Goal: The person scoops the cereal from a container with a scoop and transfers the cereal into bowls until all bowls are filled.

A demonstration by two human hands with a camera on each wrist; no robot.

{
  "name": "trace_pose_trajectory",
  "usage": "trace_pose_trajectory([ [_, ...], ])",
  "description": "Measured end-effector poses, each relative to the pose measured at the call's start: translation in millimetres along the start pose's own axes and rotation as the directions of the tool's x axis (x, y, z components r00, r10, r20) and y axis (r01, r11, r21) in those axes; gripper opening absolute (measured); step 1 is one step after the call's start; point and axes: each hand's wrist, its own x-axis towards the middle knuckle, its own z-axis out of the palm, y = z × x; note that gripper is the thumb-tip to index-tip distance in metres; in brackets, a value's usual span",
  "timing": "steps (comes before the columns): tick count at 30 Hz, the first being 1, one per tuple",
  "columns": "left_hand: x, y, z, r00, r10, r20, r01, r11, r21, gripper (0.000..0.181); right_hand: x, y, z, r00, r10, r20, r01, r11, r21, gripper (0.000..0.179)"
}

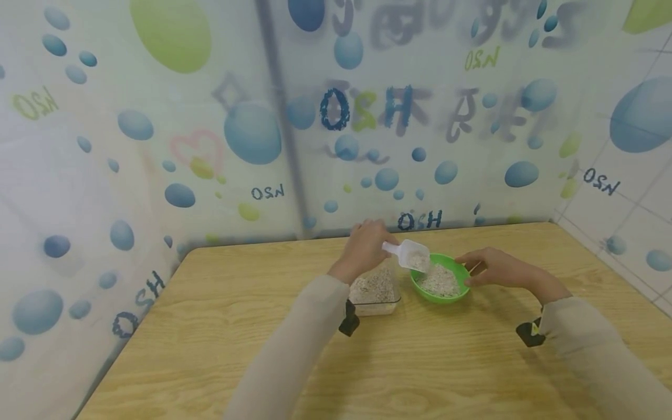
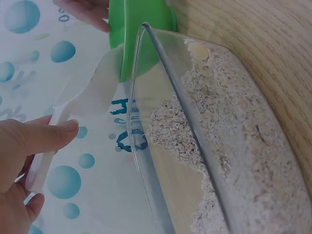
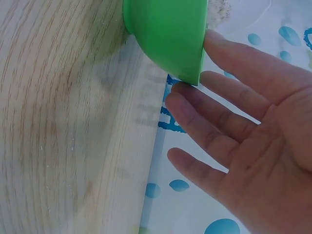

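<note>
My left hand point(image 1: 364, 248) grips the handle of a white plastic scoop point(image 1: 412, 255), seen also in the left wrist view. The scoop carries oat flakes and tilts over a green bowl point(image 1: 440, 299), its lip overlapping the bowl's left side. Inside the bowl lies a heap of oat flakes point(image 1: 440, 280). At the bowl's right rim my right hand point(image 1: 496, 267) rests its thumb and fingertips, the fingers fairly straight in the right wrist view. Below the left hand stands a clear container point(image 2: 146, 63), with more oat flakes point(image 2: 243, 126) piled in it.
The wooden table point(image 1: 226, 326) carries the bowl and container side by side near its back edge. A sheet point(image 1: 210, 105) printed with blue and green dots hangs behind the table and along its sides. Each wrist wears a small black device point(image 1: 349, 319).
</note>
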Motion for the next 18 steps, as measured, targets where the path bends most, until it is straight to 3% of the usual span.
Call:
trace_pose_trajectory([
  [9,-1.4,9.5,-5.3,0.999,0.037,0.003,-0.037,0.998,0.060,0.028,-0.4,-2,1,1.000,0.007,-0.006,-0.007,1.000,-0.012,0.058],
  [18,-3.9,19.3,-8.4,0.987,0.152,-0.058,-0.148,0.987,0.066,0.028,-1.9,-4,2,1.000,0.002,-0.007,-0.002,1.000,-0.002,0.059],
])
